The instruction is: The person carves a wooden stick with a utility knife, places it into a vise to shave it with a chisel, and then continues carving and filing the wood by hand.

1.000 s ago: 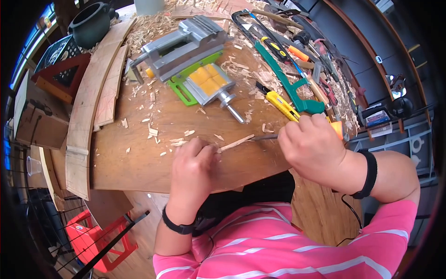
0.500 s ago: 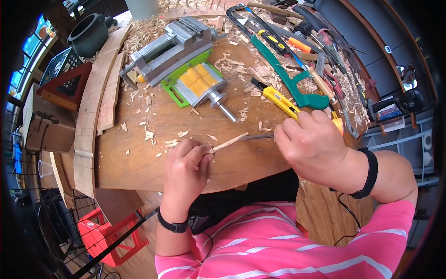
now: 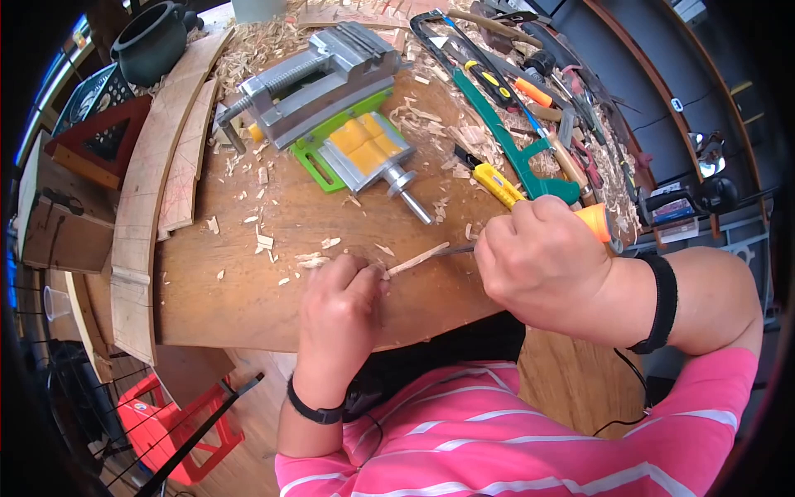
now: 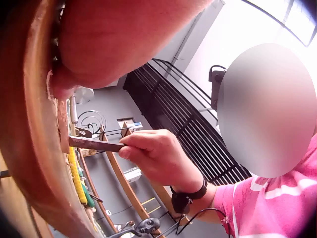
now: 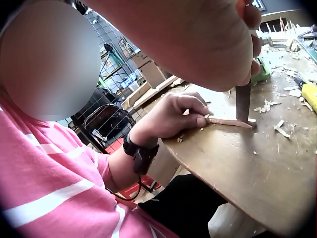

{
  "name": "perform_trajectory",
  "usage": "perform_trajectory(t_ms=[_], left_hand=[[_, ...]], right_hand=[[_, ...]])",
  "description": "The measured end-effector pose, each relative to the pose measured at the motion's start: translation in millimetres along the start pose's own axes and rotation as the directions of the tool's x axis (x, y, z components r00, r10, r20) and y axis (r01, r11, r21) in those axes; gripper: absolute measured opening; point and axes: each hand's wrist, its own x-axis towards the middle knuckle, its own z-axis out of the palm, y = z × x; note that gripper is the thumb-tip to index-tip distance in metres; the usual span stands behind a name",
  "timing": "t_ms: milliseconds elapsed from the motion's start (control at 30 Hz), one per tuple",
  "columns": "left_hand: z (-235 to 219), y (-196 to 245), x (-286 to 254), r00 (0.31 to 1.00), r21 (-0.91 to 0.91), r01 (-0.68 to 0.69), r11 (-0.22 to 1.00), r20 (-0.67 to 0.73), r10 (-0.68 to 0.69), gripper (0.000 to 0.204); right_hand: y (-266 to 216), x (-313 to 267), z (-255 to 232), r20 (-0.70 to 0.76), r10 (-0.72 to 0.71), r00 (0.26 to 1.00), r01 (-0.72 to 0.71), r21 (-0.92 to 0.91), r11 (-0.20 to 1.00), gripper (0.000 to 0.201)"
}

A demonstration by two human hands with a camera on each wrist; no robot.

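A thin wooden strip (image 3: pixel 418 258) lies near the table's front edge, its near end pinched by the left hand (image 3: pixel 338 319). The right hand (image 3: pixel 542 261) grips a tool whose orange handle (image 3: pixel 594 222) sticks out past the fist. In the right wrist view its flat metal blade (image 5: pixel 243 101) points down onto the strip's far end (image 5: pixel 240 122); the left hand (image 5: pixel 173 116) holds the other end. The left wrist view shows the blade (image 4: pixel 96 144) below the right hand (image 4: pixel 158 158), fingers curled round it.
A metal vise (image 3: pixel 323 74) on a green base stands behind the hands. At right lie a yellow cutter (image 3: pixel 497 184), a green-handled saw (image 3: pixel 517 157) and several tools among shavings. Long boards (image 3: pixel 149 207) line the left side, near a dark pot (image 3: pixel 149 45).
The right hand has shifted slightly left and toward the body, with more of the orange handle showing. The left hand keeps its pinch on the strip. The head view has swung slightly.
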Motion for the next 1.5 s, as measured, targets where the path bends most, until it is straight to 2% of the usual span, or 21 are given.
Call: perform_trajectory(t_ms=[133,233,300,433,500,633,700,733,767,833,967,1067,1133,1267,1367,1433,1500], left_hand=[[-2.3,1.2,0.2,1.000,0.005,-0.001,1.000,0.024,0.001,0.014],[-3.8,2.9,-0.6,1.000,0.012,0.002,1.000,0.024,-0.002,0.014],[-4.0,1.5,-0.7,1.000,0.011,0.001,1.000,0.016,-0.001,0.014],[-2.8,0.3,-2.4,1.000,-0.004,-0.002,1.000,0.016,0.002,0.015],[-1.8,1.6,-3.0,1.000,0.014,0.004,1.000,0.024,-0.005,0.014],[-4.8,1.6,-3.3,1.000,0.015,0.014,1.000,-0.002,-0.014,0.013],[-4.5,1.0,-2.4,1.000,0.014,0.007,1.000,0.006,-0.007,0.014],[-3.6,0.8,-2.2,1.000,0.015,0.005,1.000,-0.003,-0.005,0.015],[-2.1,1.4,-1.8,1.000,0.012,0.005,1.000,-0.007,-0.005,0.015],[-0.7,-0.7,-0.1,1.000,0.012,-0.001,1.000,0.005,0.001,0.016],[0.1,-0.4,-1.3,1.000,0.004,-0.007,1.000,0.000,0.007,0.018],[0.0,0.8,-1.8,1.000,0.013,0.000,1.000,-0.007,0.000,0.019],[0.4,0.9,-1.9,1.000,0.014,-0.003,1.000,-0.019,0.003,0.019],[-1.1,0.2,-1.4,0.999,0.008,-0.027,1.000,-0.024,0.027,0.019],[-1.7,-0.6,-1.7,1.000,-0.011,-0.021,1.000,-0.009,0.021,0.018],[-2.3,0.4,-3.0,1.000,0.005,-0.020,1.000,-0.003,0.020,0.014],[-2.6,0.7,-3.6,1.000,0.031,-0.020,0.999,0.000,0.020,0.012]], right_hand=[[-6.6,13.5,-12.7,0.085,-0.013,0.996,0.018,-0.064,0.998,0.013],[-9.8,26.9,-23.2,0.151,-0.086,0.985,0.110,-0.154,0.982,0.016],[-12.5,35.2,-28.6,0.253,-0.132,0.958,0.192,-0.233,0.953,0.019],[-13.5,44.7,-38.8,0.235,-0.133,0.963,0.189,-0.235,0.953,0.019],[-12.1,48.5,-46.9,0.313,-0.228,0.922,0.306,-0.227,0.925,0.018],[-1.4,44.4,-32.0,0.277,-0.212,0.937,0.253,-0.122,0.960,0.014],[-2.5,20.5,-14.3,0.170,-0.073,0.983,0.079,-0.028,0.996,0.009],[-5.3,7.0,-4.5,0.068,0.012,0.998,-0.012,-0.014,1.000,0.007],[-5.7,-7.5,6.5,0.065,0.017,0.998,-0.017,-0.009,1.000,0.007],[-3.6,-21.7,16.0,-0.032,0.132,0.991,-0.125,0.166,0.978,0.009],[-3.8,-23.8,20.5,-0.057,0.142,0.988,-0.130,0.182,0.975,0.009],[-0.9,-5.1,4.1,0.021,0.046,0.999,-0.048,0.112,0.993,0.010],[-0.2,8.8,-5.4,0.122,-0.066,0.990,0.072,-0.051,0.996,0.009],[-3.8,35.1,-27.9,0.200,-0.143,0.969,0.168,-0.117,0.979,0.013],[-5.3,55.4,-42.2,0.292,-0.217,0.931,0.267,-0.141,0.953,0.016],[-8.4,65.6,-50.7,0.411,-0.263,0.873,0.339,-0.124,0.933,0.016],[-5.6,77.0,-58.3,0.462,-0.288,0.839,0.376,-0.110,0.920,0.014]])
